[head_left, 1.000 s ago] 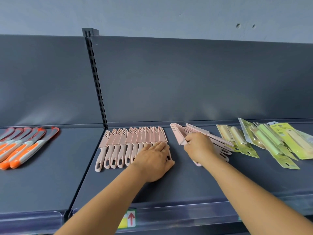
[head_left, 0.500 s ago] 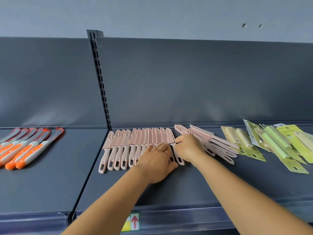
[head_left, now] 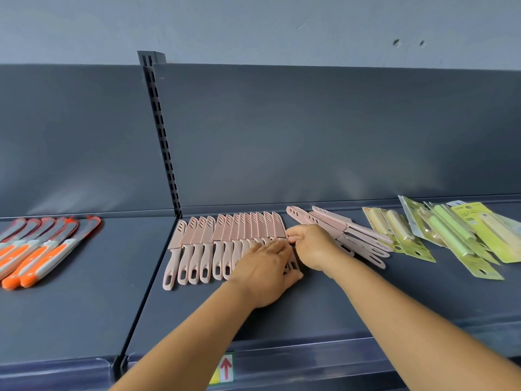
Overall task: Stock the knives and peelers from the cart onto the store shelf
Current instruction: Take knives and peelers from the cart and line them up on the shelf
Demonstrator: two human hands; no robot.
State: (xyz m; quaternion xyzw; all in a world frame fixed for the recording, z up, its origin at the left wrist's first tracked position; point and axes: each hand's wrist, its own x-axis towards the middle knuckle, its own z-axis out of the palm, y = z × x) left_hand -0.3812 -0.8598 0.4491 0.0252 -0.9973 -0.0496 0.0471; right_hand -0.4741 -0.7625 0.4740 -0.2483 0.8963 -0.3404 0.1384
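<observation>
Pale pink sheathed knives (head_left: 225, 244) lie in a neat row, handles outward, on a dark grey store shelf (head_left: 324, 306). The left hand (head_left: 265, 275) rests flat over the row's right end; the right hand (head_left: 313, 245) pinches the last knife there. A loose pink heap (head_left: 346, 230) and carded green peelers (head_left: 451, 235) crowd the right; orange knives (head_left: 36, 252) lie left. Bare shelf runs to the front lip, under a grey wall (head_left: 253, 24).

— What did the person wear on the arms?
— Nothing showed. Both forearms were bare to the frame's lower edge, with no sleeve in view.
— And the hands (head_left: 262, 270)?
— Bare too, both of them.
</observation>
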